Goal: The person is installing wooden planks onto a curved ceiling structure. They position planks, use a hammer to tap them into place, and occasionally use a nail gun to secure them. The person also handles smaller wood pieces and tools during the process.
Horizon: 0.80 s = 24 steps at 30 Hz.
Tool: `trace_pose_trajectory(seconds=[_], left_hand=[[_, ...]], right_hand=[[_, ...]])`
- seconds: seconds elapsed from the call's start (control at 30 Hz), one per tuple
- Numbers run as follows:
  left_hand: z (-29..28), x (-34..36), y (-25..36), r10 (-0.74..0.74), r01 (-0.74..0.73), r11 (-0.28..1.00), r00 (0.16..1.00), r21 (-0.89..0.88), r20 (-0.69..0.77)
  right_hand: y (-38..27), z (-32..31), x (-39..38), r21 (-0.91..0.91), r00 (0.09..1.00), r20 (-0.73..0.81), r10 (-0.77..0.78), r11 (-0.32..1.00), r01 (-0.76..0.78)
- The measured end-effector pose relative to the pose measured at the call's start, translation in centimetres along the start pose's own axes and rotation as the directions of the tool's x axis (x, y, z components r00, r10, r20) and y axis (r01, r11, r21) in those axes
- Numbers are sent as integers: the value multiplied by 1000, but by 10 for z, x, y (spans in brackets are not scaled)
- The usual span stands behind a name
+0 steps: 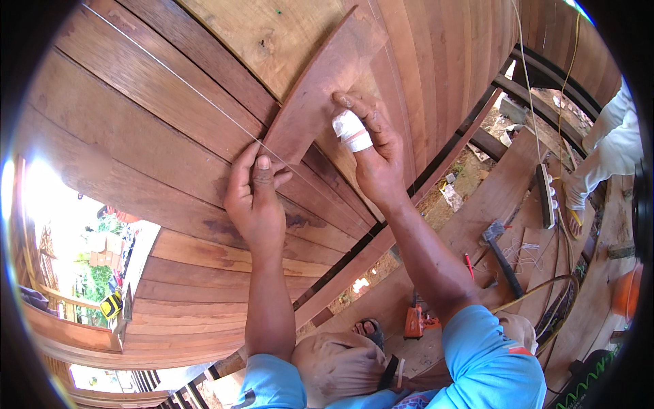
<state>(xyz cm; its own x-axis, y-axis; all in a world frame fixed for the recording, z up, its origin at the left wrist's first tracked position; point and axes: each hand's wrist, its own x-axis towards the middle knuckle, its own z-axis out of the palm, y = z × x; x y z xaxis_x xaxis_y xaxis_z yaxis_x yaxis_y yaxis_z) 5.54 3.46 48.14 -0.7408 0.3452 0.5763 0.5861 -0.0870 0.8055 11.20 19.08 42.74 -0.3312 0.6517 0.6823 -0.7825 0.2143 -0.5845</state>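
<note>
A short flat plank of reddish-brown wood (327,82) lies slanted against the planked wooden wall in front of me. My left hand (259,191) is closed at its lower end, thumb and fingers at the corner. On the plank's right side rests my right hand (375,150), its fingertips on the wood and its thumb wrapped in white tape (351,131). A thin white string (184,78) runs diagonally across the wall and passes over the plank's lower end, right by my left fingertips. Whether those fingers also pinch the string I cannot tell.
On the scaffold boards (470,225) at lower right lie a hammer (503,255), an orange power tool (413,320) and cords. A long-handled brush (545,196) stands near another person's leg (593,163). A yellow tape measure (111,305) sits by the opening at left.
</note>
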Motion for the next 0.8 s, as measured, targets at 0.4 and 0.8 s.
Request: trace_pose_trajectory(seconds=[0.4,0.8], left_hand=[[3,-1,8,-31,31,986,1000,-164,-1],[-7,-27,-44,-34,40,982,999,-183,34]], right_hand=[[-30,-11,43,338,988,79,135,928,-155],[-113,-67,95,235,938,292,-185,965,117]])
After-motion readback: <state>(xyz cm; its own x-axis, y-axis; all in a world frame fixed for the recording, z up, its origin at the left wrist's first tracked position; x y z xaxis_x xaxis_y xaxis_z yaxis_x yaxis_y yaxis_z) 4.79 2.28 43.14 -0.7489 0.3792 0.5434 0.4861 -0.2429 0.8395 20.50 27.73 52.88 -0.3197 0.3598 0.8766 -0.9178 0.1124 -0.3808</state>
